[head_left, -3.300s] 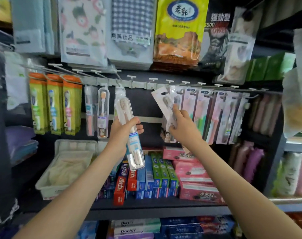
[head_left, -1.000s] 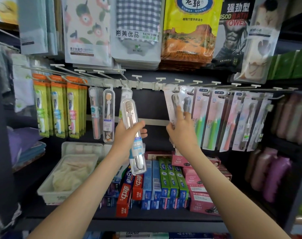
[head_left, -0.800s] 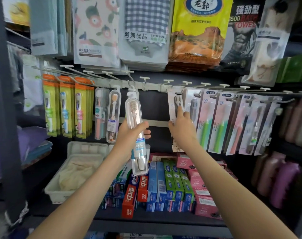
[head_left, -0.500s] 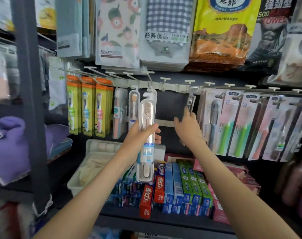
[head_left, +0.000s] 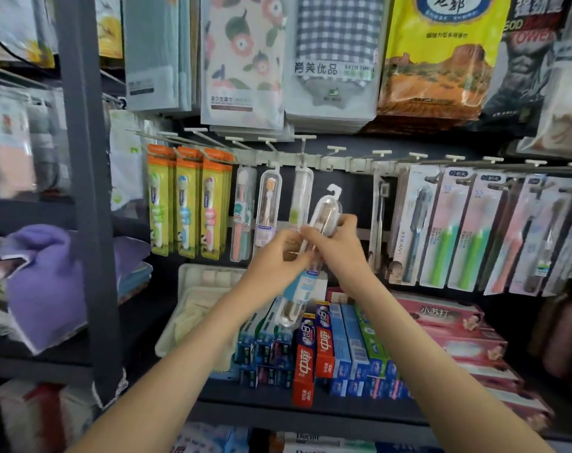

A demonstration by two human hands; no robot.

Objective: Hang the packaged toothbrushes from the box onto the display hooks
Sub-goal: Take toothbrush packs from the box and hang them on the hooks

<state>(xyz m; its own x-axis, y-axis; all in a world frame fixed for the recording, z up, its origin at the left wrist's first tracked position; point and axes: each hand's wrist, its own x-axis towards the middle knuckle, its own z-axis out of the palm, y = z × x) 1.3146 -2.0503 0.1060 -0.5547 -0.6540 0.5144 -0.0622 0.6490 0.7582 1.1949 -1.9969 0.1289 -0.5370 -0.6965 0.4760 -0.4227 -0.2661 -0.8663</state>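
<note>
Along the shop's hook rail [head_left: 343, 164], we hold one clear-cased toothbrush [head_left: 325, 210] tilted, left hand [head_left: 274, 266] and right hand [head_left: 338, 253] fingers [head_left: 347, 223] curled round it.

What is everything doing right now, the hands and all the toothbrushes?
Left hand, gripping the clear toothbrush case.
Right hand, gripping the same case.
Clear toothbrush case, tilted, not hung yet.
Yellow toothbrush packs, hanging.
Carded toothbrushes, hanging.
Toothpaste boxes, standing on the shelf.
</note>
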